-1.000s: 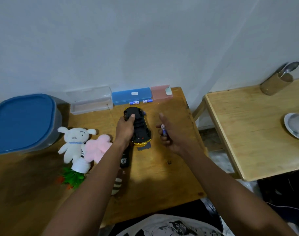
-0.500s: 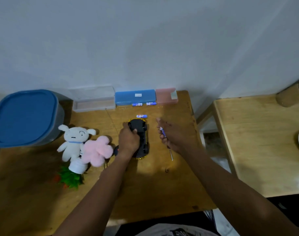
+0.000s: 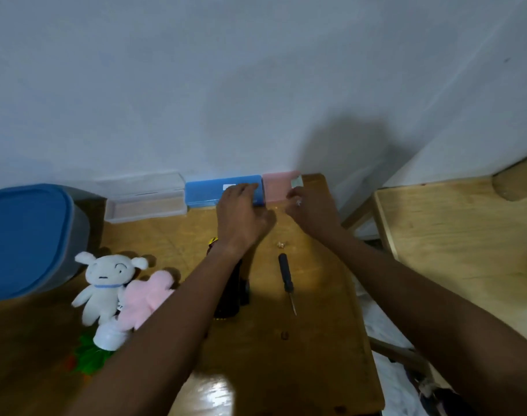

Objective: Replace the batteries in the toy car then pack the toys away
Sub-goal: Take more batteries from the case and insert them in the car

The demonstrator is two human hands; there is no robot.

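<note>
The black and yellow toy car (image 3: 229, 298) lies mid-table, mostly hidden under my left forearm. My left hand (image 3: 241, 211) reaches over the right end of the blue case (image 3: 205, 195) at the wall, fingers bent over its front edge and hiding whatever lies beneath. My right hand (image 3: 308, 210) is in front of the pink case (image 3: 275, 187), fingers curled around a small pale battery (image 3: 298, 202). A black-handled screwdriver (image 3: 287, 279) lies loose on the table, right of the car. A tiny pale piece (image 3: 281, 244) sits just beyond its handle.
A white plush dog (image 3: 103, 280), a pink plush (image 3: 149, 298) and a small potted toy plant (image 3: 106, 340) lie at the left. A blue-lidded grey bin (image 3: 28, 235) stands far left, a clear case (image 3: 145, 202) at the wall. A second wooden table (image 3: 454, 244) stands to the right.
My left hand let go of the car and moved up to the blue case. My right hand put the screwdriver down on the table and moved to the pink case.
</note>
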